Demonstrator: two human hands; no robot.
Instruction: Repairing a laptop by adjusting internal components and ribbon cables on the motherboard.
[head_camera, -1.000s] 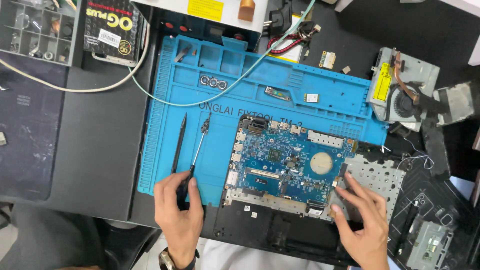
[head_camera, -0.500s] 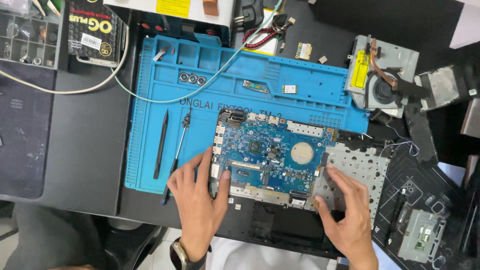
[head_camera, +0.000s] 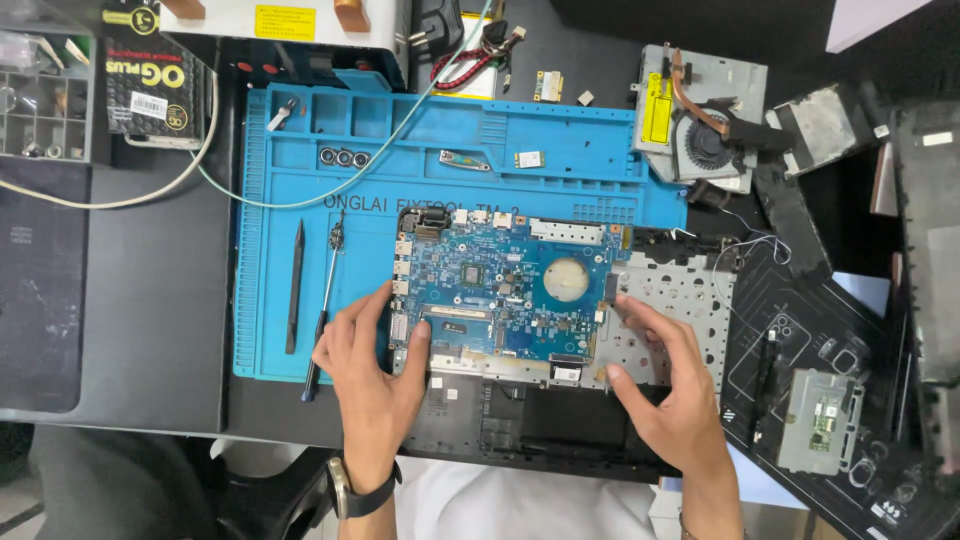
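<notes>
Blue circuit board (head_camera: 500, 290) between both hands — left hand (head_camera: 372, 375); right hand (head_camera: 665, 385).

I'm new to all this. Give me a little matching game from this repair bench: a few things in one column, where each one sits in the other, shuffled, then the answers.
Things:
1. blue circuit board
2. black pry stick
3. cooling fan
4. clear parts box

Places:
A. far left corner of the bench
B. lying on the left part of the blue mat
C. between the left hand and the right hand
D. off the mat, beyond its far right corner

Pairs: 1-C, 2-B, 3-D, 4-A
</notes>
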